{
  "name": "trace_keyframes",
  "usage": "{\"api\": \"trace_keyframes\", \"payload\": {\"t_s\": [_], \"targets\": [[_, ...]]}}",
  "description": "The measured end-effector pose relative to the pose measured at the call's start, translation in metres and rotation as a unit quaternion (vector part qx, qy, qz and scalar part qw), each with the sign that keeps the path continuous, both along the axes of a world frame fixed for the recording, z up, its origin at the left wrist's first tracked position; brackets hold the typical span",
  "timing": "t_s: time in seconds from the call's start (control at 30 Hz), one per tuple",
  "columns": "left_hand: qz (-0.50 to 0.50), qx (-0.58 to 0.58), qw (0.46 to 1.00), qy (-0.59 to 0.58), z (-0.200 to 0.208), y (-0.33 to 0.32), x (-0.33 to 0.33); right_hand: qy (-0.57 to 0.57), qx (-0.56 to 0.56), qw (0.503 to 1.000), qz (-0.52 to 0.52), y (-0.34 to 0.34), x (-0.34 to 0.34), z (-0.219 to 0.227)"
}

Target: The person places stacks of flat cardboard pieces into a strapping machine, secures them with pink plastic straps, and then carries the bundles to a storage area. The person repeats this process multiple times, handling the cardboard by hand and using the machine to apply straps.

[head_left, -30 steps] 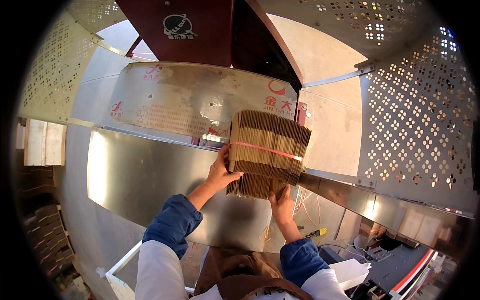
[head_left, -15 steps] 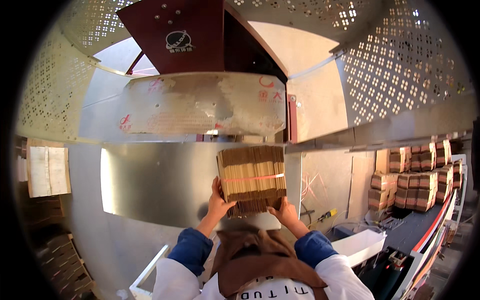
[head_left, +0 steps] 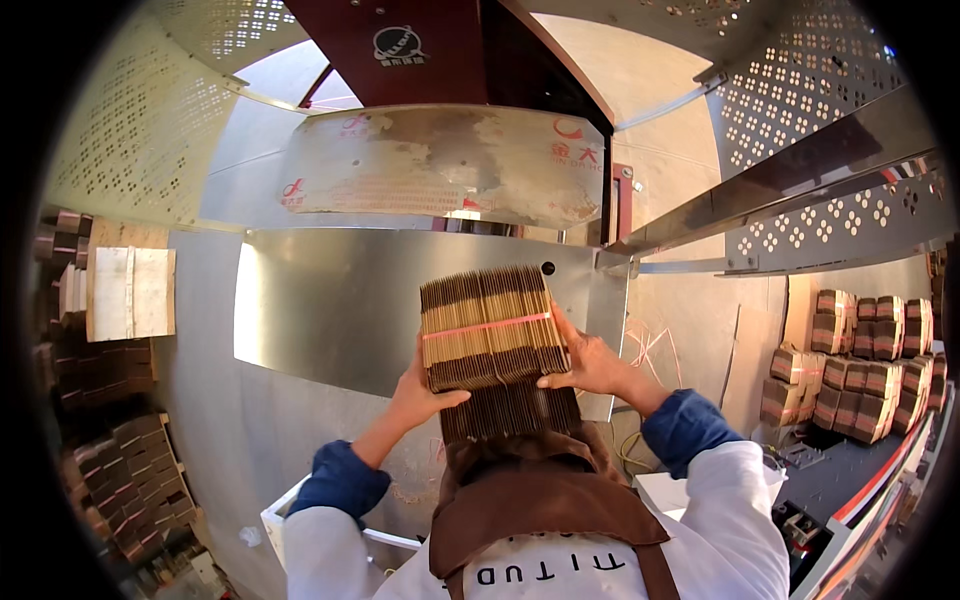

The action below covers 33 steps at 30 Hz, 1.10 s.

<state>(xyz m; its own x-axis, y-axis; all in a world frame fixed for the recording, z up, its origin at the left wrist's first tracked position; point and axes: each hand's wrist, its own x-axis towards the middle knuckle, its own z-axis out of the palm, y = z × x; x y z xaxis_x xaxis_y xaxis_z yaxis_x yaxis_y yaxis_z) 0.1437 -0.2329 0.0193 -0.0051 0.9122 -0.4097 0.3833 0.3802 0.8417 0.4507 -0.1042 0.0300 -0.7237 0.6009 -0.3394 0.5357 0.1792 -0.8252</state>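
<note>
I hold a thick bundle of folded cardboard sheets (head_left: pixel 490 325), tied with a thin pink strap, edge-on in front of my chest. My left hand (head_left: pixel 418 392) grips its lower left corner and my right hand (head_left: pixel 592 362) presses against its right side. More cardboard (head_left: pixel 510 412) shows just below the bundle, above my brown apron (head_left: pixel 540 500). Behind the bundle stands a shiny curved metal panel (head_left: pixel 330 300) of a machine.
A dark red machine housing (head_left: pixel 430 50) rises above a second scuffed metal plate (head_left: pixel 440 165). Perforated metal guards (head_left: pixel 820 80) arch overhead. Strapped cardboard bundles are stacked at the right (head_left: pixel 860 365) and along the left edge (head_left: pixel 120 470). A white frame (head_left: pixel 290 510) stands below my left arm.
The bundle has come down and left, away from the machine's plates and closer to my chest. My view has swung so more stacked bundles show at the right.
</note>
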Motion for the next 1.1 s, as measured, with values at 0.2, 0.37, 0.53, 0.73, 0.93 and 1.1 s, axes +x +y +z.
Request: {"api": "trace_keyframes", "payload": {"t_s": [0.2, 0.37, 0.53, 0.73, 0.93, 1.1], "targets": [[-0.07, -0.255, 0.96, -0.095, 0.041, 0.057, -0.017, -0.1, -0.24, 0.965, 0.026, 0.06, -0.014, 0.042], [-0.03, -0.387, 0.894, -0.223, -0.069, 0.043, -0.023, -0.111, -0.315, 0.942, -0.013, 0.056, -0.012, -0.108], [-0.005, -0.28, 0.933, -0.225, -0.052, 0.037, -0.021, -0.01, -0.223, 0.974, -0.03, 0.047, -0.025, -0.077], [0.051, -0.026, 0.997, -0.06, 0.023, -0.007, -0.08, -0.001, -0.052, 0.998, 0.024, 0.029, -0.099, 0.031], [0.09, 0.079, 0.992, 0.029, 0.029, -0.059, -0.14, 0.093, 0.025, 0.991, 0.096, -0.012, -0.161, -0.023], [0.099, 0.057, 0.993, -0.026, -0.005, -0.069, -0.175, 0.058, -0.274, 0.958, -0.059, -0.02, -0.211, -0.047]]}}
